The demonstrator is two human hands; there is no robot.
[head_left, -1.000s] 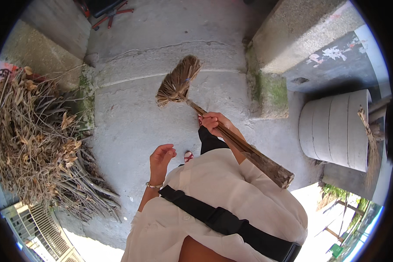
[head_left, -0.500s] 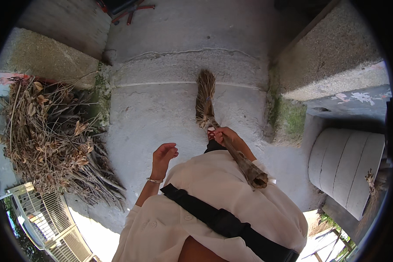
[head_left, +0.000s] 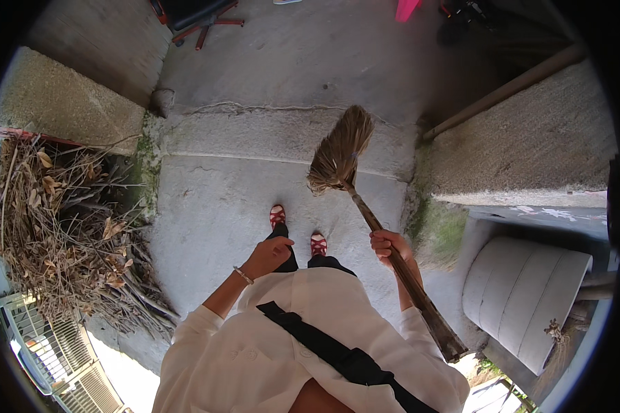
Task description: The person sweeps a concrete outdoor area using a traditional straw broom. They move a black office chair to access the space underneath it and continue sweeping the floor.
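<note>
My right hand (head_left: 391, 249) is wrapped round the long wooden handle of a broom (head_left: 366, 210). The handle slants from beside my right hip up to the far left. Its brown bristle head (head_left: 343, 150) is at the far end, over the low concrete step; whether it touches the ground I cannot tell. My left hand (head_left: 269, 256) is in front of my waist, fingers curled in, with nothing visible in it and apart from the broom. A bracelet (head_left: 242, 275) circles the left wrist. My red sandals (head_left: 277, 216) show between the hands.
A heap of dry branches and leaves (head_left: 69, 227) lies at the left. Mossy concrete blocks (head_left: 523, 138) flank the passage. A pale ribbed cylinder (head_left: 523, 296) is at the right. Beyond the step (head_left: 255, 134) stand a wheeled chair (head_left: 203, 20) and a pink object (head_left: 406, 8).
The broom has swung to the right, its head now tilted right and its handle end lower. My right hand moved right with it. My left hand has turned and moved slightly lower; both sandals now show.
</note>
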